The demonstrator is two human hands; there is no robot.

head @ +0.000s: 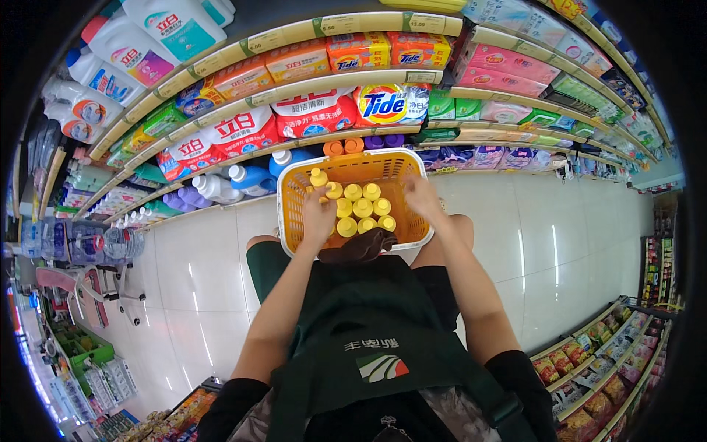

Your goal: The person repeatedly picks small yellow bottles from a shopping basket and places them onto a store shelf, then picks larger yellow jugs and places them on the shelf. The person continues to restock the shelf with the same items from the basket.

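Observation:
An orange plastic basket with a whitish rim (428, 232) rests at my lap, between my knees. Several yellow-capped bottles (363, 208) stand packed together inside it. My left hand (319, 216) is over the basket's left side, its fingers against the bottles there. Just beyond those fingers one yellow bottle (318, 177) rises higher than the rest; whether I grip it is hidden. My right hand (424, 196), slightly blurred, hovers over the right part of the basket with fingers apart and nothing visible in them. A dark brown cloth (362, 247) hangs over the near rim.
Ahead stand store shelves (353, 77) with detergent bags (384, 105), soap packs and tissue packs. Large detergent bottles (251, 179) line the bottom shelf. A wheeled chair (83, 282) and water jugs (119, 243) are at left. Snack shelves (596, 359) stand behind right, on a tiled floor (552, 232).

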